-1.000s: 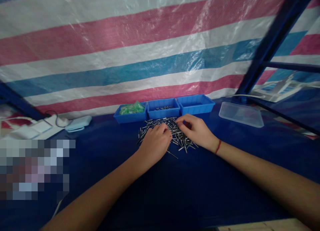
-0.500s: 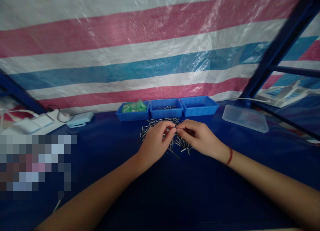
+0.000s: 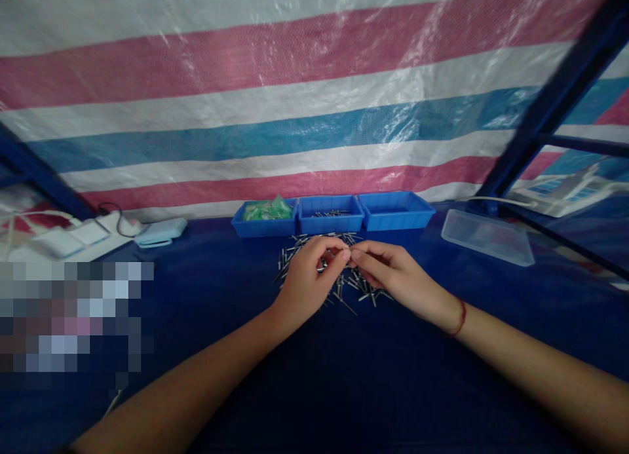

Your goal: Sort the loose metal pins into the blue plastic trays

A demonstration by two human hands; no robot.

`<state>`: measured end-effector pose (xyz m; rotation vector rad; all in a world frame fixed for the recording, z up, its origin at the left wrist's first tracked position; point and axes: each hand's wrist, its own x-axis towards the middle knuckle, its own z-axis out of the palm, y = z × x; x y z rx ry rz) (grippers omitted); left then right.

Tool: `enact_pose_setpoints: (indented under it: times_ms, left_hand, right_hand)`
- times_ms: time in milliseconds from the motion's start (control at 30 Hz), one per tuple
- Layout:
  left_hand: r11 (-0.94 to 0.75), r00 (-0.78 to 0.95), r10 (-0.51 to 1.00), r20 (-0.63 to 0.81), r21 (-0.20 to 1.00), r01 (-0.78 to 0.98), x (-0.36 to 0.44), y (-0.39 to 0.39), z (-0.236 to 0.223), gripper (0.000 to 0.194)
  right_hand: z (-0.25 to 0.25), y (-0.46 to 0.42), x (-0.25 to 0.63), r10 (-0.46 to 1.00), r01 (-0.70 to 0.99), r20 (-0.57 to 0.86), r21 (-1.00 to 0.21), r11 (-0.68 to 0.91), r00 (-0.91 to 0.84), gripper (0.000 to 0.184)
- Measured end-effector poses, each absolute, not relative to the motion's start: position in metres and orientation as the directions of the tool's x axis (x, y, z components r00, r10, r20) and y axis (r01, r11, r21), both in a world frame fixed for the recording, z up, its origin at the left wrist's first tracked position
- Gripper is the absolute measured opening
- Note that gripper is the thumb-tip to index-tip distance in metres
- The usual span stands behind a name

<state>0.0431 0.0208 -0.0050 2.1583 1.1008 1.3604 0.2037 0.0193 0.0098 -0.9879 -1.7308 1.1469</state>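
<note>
The pins (image 3: 366, 290) look like metal, smooth and shiny. The left bin (image 3: 265, 228), middle bin (image 3: 330, 224) and right bin (image 3: 396, 221) seem smooth plastic with a soft sheen. Thin, crinkled green plastic makes the bag (image 3: 268, 209). The lid (image 3: 486, 236) at right is cloudy, translucent plastic. The far sheet (image 3: 295, 107) is woven plastic, creased and glossy; the table (image 3: 383, 382) looks smooth.

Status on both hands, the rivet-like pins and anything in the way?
Left hand and right hand meeting at fingertips; grip unclear. Loose metal pins piled beneath. Hands partly block view of pile.
</note>
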Motion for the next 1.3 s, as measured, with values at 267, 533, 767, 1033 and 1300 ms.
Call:
enact_pose_setpoints:
  times_ms: [267,533,767,1033,1300]
  left_hand:
    - [-0.593,0.206,0.793,0.574,0.649,0.476,0.045,0.019,-0.007,0.006]
    - [-0.606,0.241,0.779,0.578,0.599,0.524,0.041,0.023,-0.009,0.009]
    - [-0.647,0.317,0.747,0.584,0.529,0.549,0.039,0.024,-0.01,0.011]
    - [-0.651,0.406,0.737,0.541,0.406,0.641,0.038,0.02,-0.005,0.02]
    - [-0.612,0.333,0.754,0.567,0.42,0.67,0.03,0.031,-0.012,0.022]
  right_hand:
    - [0.008,0.017,0.203,0.943,0.126,0.209,-0.961,0.248,-0.258,0.019]
    - [0.005,0.016,0.204,0.94,0.18,0.256,-0.937,0.299,-0.227,0.026]
    - [0.009,0.014,0.212,0.706,0.463,0.6,-0.538,0.705,-0.377,0.015]
    - [0.013,0.019,0.22,0.624,0.581,0.571,-0.29,0.761,-0.533,0.018]
    - [0.022,0.064,0.221,0.64,0.722,0.728,-0.303,0.622,-0.246,0.024]
